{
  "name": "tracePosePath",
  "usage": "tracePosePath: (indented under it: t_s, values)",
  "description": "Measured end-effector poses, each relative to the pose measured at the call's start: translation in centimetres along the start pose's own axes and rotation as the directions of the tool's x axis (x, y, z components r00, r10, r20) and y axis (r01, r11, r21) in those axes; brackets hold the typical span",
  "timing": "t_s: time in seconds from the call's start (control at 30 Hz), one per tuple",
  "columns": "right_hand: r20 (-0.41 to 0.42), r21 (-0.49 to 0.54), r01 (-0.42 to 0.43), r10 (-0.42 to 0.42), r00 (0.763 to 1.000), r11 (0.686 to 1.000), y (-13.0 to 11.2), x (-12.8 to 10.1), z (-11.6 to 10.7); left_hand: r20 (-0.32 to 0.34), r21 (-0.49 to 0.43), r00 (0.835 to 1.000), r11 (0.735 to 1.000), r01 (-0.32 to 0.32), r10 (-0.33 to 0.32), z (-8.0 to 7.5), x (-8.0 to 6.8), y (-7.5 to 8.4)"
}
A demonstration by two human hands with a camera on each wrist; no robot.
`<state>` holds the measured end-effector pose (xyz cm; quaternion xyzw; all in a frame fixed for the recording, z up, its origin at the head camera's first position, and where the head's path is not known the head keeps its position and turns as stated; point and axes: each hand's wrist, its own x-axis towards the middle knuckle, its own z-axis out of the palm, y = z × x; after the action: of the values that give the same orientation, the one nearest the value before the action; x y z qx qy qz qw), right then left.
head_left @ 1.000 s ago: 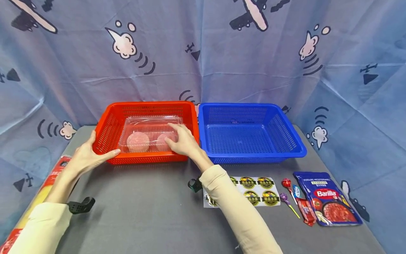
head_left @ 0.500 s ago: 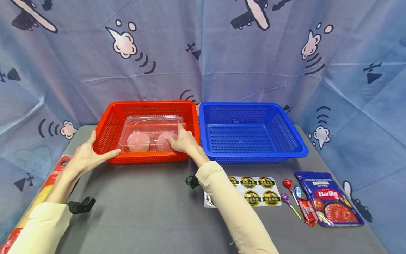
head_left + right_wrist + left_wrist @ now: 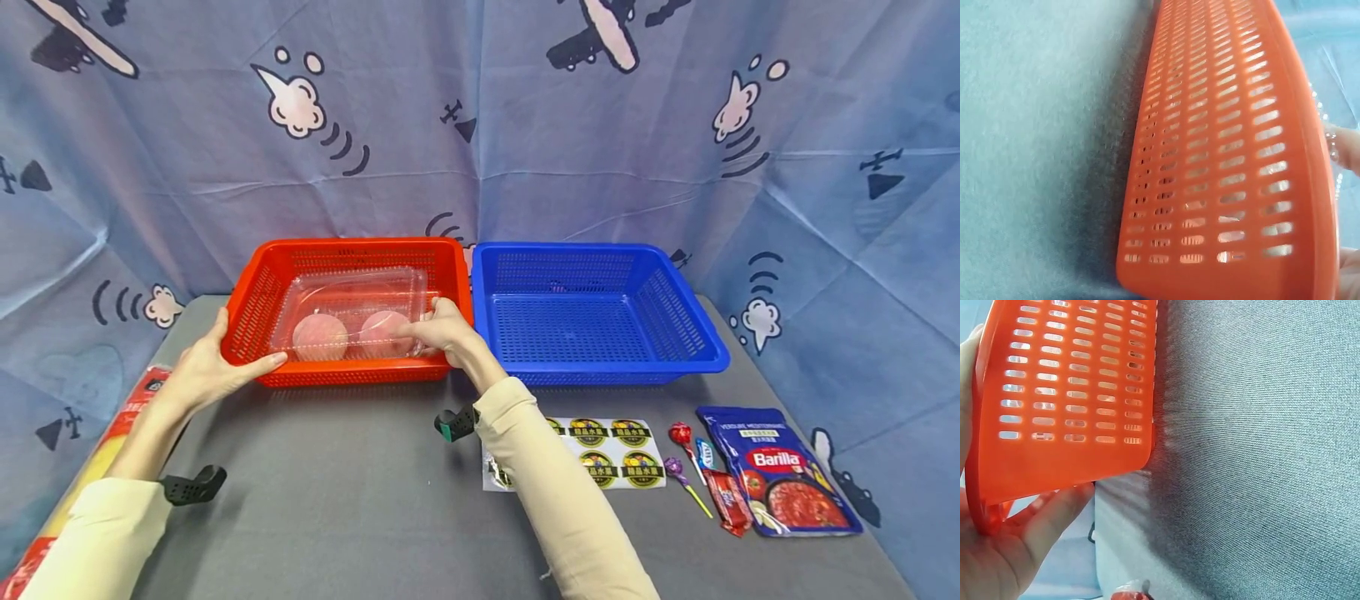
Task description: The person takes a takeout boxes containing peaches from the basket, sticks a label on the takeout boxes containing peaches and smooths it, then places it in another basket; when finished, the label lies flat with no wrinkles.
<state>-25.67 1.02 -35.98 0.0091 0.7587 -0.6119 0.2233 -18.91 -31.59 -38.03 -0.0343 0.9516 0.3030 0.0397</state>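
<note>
In the head view, a red plastic basket (image 3: pixel 360 373) stands at the left back of the table. My left hand (image 3: pixel 201 371) holds its left front corner, thumb along the front rim; the left wrist view shows the fingers (image 3: pixel 1054 515) around the corner of the perforated wall. Inside the basket is a clear plastic clamshell box (image 3: pixel 360 292), slightly tilted with its right end raised. Two round pink things (image 3: pixel 320 337) show through the clear plastic. My right hand (image 3: pixel 447 329) pinches the box's right end, thumb on top, the other fingers partly hidden behind it.
A blue basket (image 3: pixel 592 367) stands right beside the red one. On the right lie a sticker sheet (image 3: pixel 600 450), lollipops (image 3: pixel 680 433), a red-wrapped snack (image 3: pixel 726 500) and a Barilla pouch (image 3: pixel 780 467). A long red-and-yellow packet (image 3: pixel 93 467) lies along the left edge.
My right hand has moved from over the box to its right end and gripped it. The box has shifted slightly left and its right end has risen. The left hand stays put.
</note>
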Motion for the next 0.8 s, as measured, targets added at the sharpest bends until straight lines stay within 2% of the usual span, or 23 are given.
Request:
tracePosePath:
  t_s: [0.23, 0.5, 0.63, 0.8]
  values:
    - [0.018, 0.07, 0.051, -0.052, 0.998, 0.996, 0.2, 0.1, 0.3, 0.011, 0.005, 1.0, 1.0, 0.007, -0.007, 0.0, -0.1, -0.1]
    - [0.092, 0.144, 0.132, -0.146, 0.985, 0.981, 0.1, -0.4, 1.4, 0.031, 0.047, 0.999, 0.999, 0.009, -0.011, -0.3, 0.1, -0.4]
    - [0.058, 0.189, 0.129, -0.142, 0.988, 0.973, 0.1, -0.5, 2.0, 0.04, 0.079, 0.999, 0.997, -0.013, 0.01, -0.4, 0.2, -0.5]
    - [0.001, 0.28, 0.092, -0.096, 0.995, 0.956, 0.0, -0.5, 2.0, 0.039, 0.084, 0.999, 0.996, -0.018, 0.015, -0.4, 0.4, -0.5]
